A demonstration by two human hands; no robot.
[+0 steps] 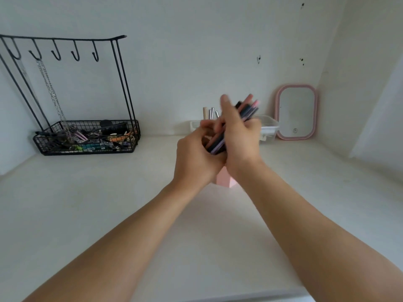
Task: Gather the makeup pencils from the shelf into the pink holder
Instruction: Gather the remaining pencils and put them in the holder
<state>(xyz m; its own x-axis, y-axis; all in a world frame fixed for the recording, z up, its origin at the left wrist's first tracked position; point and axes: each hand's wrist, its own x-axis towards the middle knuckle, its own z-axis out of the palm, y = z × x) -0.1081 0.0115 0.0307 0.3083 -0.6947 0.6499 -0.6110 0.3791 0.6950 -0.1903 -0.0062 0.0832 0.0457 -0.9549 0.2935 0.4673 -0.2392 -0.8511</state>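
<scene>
Head view: right hand (pixel 239 136) seemingly clamps pencils (pixel 246 112); left hand (pixel 196 158) touching.

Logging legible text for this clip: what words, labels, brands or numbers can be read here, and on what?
None can be read.
Mirror: a small round mark near its lower edge, too small to read.
Wire basket: some items inside show print, too blurred to read.
Pencils: motion-blurred, no text legible.
</scene>
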